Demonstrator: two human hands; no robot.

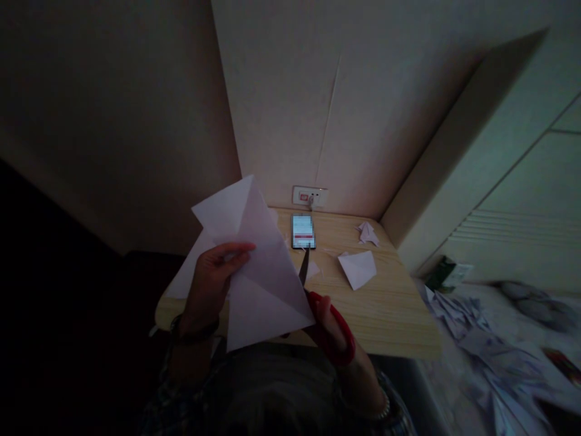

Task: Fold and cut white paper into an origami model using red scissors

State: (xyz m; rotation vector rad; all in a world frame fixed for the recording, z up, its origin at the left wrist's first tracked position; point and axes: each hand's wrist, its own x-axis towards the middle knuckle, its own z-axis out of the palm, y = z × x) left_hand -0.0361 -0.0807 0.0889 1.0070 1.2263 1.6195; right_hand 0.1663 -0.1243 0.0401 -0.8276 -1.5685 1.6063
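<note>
My left hand [216,270] pinches a creased white sheet of paper [267,272] between thumb and fingers, holding it up above the table's front edge. Fold lines cross the sheet. In my right hand [333,327] is a pair of red-handled scissors [347,339], its fingers closed round the handles. One dark blade points up and away, right beside the sheet's right edge. The lower blade is mostly hidden by the paper, so I cannot tell whether the scissors are cutting into it.
On the wooden table [385,315] lie a lit phone [302,231], a folded paper piece [358,268] and a small paper figure [367,233]. A wall socket [309,196] holds a plug. Many paper pieces [490,351] are heaped on the bed at right.
</note>
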